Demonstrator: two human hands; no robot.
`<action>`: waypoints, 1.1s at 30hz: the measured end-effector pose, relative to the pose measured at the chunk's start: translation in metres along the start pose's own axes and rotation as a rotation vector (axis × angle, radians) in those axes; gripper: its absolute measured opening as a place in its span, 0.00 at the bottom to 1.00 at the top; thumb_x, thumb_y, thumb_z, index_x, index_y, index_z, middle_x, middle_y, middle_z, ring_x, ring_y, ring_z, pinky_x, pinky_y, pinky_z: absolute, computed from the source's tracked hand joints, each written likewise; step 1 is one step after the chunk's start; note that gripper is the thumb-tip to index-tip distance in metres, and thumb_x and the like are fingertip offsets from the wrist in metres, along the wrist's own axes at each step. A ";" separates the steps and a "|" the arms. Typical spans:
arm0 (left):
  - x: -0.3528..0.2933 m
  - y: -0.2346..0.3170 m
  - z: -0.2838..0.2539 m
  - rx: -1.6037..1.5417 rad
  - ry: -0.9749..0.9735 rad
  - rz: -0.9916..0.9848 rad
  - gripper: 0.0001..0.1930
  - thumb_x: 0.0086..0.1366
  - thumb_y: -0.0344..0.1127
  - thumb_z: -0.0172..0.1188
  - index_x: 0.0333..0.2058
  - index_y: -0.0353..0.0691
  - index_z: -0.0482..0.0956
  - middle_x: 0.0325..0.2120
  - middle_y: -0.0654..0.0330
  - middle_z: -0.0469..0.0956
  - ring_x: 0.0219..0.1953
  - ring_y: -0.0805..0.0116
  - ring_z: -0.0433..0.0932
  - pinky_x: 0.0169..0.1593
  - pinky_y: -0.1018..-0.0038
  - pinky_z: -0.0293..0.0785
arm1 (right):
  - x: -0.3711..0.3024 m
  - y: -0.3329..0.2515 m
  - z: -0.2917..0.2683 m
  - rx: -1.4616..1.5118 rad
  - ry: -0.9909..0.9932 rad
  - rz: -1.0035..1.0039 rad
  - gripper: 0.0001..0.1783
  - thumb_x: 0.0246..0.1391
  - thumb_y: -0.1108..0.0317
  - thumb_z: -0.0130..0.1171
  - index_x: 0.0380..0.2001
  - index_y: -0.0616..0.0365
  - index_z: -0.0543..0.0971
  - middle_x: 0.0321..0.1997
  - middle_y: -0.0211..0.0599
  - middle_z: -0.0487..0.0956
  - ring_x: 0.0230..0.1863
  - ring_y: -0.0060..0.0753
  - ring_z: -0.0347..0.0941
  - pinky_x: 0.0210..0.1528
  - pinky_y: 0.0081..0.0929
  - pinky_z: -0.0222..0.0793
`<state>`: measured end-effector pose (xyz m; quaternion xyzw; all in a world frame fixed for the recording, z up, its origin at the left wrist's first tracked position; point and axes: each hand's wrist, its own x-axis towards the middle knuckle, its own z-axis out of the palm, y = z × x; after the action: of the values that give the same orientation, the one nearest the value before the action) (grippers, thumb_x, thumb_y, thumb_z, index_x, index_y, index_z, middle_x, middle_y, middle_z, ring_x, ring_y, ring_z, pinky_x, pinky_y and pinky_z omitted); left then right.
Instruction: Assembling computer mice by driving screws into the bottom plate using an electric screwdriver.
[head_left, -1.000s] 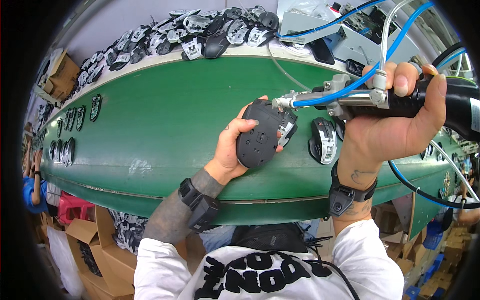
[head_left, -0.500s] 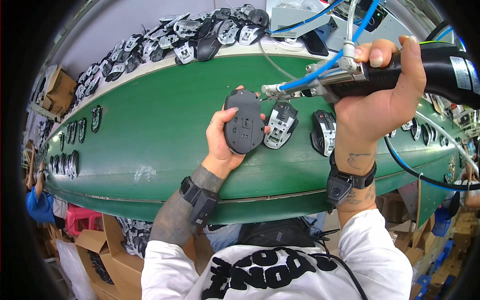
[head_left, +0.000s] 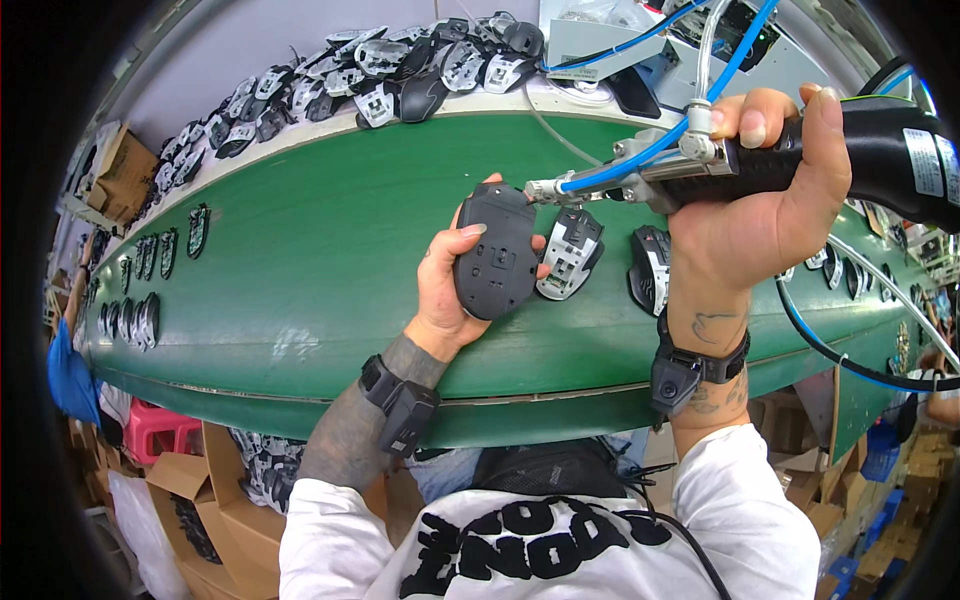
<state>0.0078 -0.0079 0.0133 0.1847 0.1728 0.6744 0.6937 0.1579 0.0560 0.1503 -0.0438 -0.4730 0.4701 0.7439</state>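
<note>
Left hand reached up and inward from the lower edge, wrist nearly straight, grasping a black mouse: thumb flat over its face, fingertips curled round its right edge. Right hand raised, palm side toward the camera, fingers wrapped round a black, hose-fed hand tool with metal nose pointing left. Mouse held above the green table, matte, oval, slightly tilted, small holes and recesses in the upward face; far face hidden. Nose end at its upper right edge; contact unclear. Grey-and-black mouse shell just right; another partly covered by the right wrist.
</note>
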 end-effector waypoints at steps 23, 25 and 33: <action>0.008 0.018 -0.010 0.038 0.151 0.285 0.26 0.56 0.41 0.47 0.54 0.45 0.60 0.46 0.55 0.66 0.40 0.61 0.72 0.41 0.58 0.74 | -0.026 -0.010 0.020 0.072 -0.181 0.190 0.14 0.57 0.57 0.45 0.38 0.56 0.66 0.19 0.28 0.64 0.22 0.24 0.61 0.25 0.21 0.60; 0.007 0.017 -0.007 0.023 0.145 0.284 0.26 0.56 0.41 0.47 0.54 0.45 0.60 0.46 0.55 0.66 0.40 0.61 0.72 0.41 0.58 0.74 | -0.025 -0.010 0.020 0.069 -0.195 0.188 0.14 0.57 0.56 0.45 0.38 0.56 0.66 0.19 0.28 0.64 0.22 0.24 0.61 0.25 0.21 0.60; 0.012 0.015 -0.013 0.102 0.217 0.315 0.26 0.57 0.41 0.47 0.55 0.44 0.59 0.42 0.55 0.66 0.39 0.63 0.72 0.40 0.61 0.75 | -0.027 -0.006 0.024 -0.027 -0.191 0.184 0.15 0.57 0.57 0.45 0.39 0.58 0.66 0.20 0.29 0.65 0.22 0.26 0.62 0.27 0.25 0.63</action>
<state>-0.0110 0.0051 0.0096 0.1706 0.2495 0.7809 0.5466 0.1413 0.0237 0.1485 -0.0520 -0.5418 0.5322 0.6485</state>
